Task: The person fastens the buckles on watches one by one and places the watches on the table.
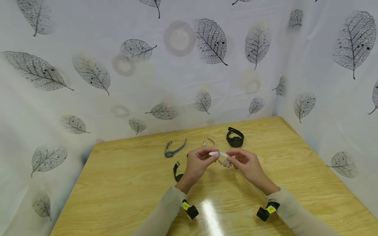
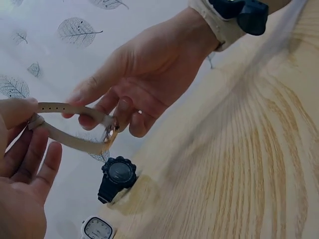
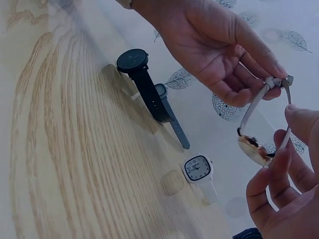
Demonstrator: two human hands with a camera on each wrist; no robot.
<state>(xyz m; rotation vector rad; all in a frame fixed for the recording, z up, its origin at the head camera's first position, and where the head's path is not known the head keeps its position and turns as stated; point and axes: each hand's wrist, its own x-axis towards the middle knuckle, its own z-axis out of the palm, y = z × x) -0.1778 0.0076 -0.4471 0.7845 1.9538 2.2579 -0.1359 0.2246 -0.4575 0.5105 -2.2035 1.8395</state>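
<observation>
Both hands hold up a small wristwatch with a pale strap and a gold-coloured case (image 3: 255, 151), above the table. My left hand (image 1: 195, 164) pinches the buckle end of the strap between thumb and fingers. Opposite it, my right hand (image 1: 249, 165) pinches the strap half with the row of holes (image 2: 54, 107). The two strap ends meet or overlap between the fingertips, so the strap forms a loop with the case hanging at the bottom. In the head view, fingers hide part of the strap.
Several other watches lie on the wooden table (image 1: 118, 190): a chunky black one (image 1: 237, 141) at the back right, a grey-blue one (image 1: 169, 154), a black round one (image 3: 132, 60) near my left wrist, and a white square-faced one (image 3: 198, 168). Leaf-print curtains (image 1: 88, 29) hang behind and beside the table.
</observation>
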